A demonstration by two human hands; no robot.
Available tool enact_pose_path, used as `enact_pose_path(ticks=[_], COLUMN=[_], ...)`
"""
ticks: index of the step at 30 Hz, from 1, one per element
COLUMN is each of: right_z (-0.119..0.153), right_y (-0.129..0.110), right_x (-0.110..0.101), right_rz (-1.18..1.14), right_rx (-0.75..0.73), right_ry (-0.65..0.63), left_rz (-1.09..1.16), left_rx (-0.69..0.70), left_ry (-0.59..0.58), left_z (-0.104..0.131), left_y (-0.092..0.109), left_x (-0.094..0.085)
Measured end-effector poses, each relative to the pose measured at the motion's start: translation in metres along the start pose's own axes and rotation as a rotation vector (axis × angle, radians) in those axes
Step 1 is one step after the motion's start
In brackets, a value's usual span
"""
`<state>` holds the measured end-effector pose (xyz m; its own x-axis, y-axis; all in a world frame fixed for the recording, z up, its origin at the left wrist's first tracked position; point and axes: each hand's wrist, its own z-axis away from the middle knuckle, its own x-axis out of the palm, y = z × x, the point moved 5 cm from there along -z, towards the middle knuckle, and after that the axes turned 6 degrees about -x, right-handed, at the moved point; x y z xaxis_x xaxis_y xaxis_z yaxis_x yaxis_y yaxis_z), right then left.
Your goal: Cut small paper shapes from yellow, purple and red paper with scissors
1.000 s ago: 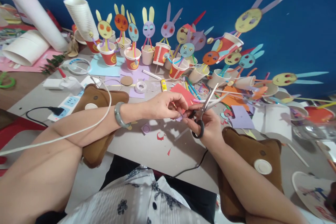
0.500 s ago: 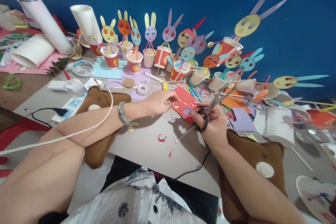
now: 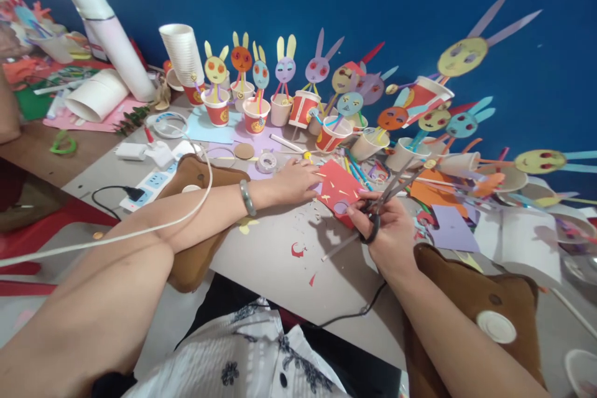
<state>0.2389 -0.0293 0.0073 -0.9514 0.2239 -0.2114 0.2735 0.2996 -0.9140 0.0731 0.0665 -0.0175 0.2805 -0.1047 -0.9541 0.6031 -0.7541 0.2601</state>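
My right hand is closed around a pair of scissors, whose blades point up and away. A thin pale stick pokes out on the left below that hand; whether the hand grips it I cannot tell. Its fingertips touch the edge of a red sheet of paper. Small yellow paper slivers and a purple paper circle lie on this sheet. My left hand reaches flat with fingers stretched at the sheet's left edge. Red paper scraps are scattered on the table in front.
Paper cups with rabbit-faced figures line the blue wall. Brown cushion-like pouches lie under both forearms. A white cable crosses my left arm near a power strip. A tape roll sits beyond my left hand.
My left hand's fingers have gone from curled above the table to stretched out at the red sheet's edge. My right hand keeps the scissors. The view has shifted slightly left.
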Motion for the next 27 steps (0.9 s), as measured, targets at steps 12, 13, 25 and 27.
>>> enact_pose_path(ticks=[12,13,25,27], right_z=[-0.002,-0.002,-0.003,-0.004], right_y=[0.001,0.001,0.010,0.011], right_x=[0.000,0.000,0.000,0.000], right_rz=[0.023,0.035,0.093,0.098], right_rx=[0.013,0.013,-0.051,-0.051], right_ry=[0.030,0.040,0.028,0.027], left_rz=[-0.083,-0.079,-0.081,-0.112], left_rx=[0.021,0.021,0.085,0.103], left_ry=[0.002,0.007,0.014,0.001], left_z=[-0.002,-0.003,-0.001,-0.002], left_y=[0.006,0.006,0.013,0.014], left_x=[0.005,0.004,0.000,0.000])
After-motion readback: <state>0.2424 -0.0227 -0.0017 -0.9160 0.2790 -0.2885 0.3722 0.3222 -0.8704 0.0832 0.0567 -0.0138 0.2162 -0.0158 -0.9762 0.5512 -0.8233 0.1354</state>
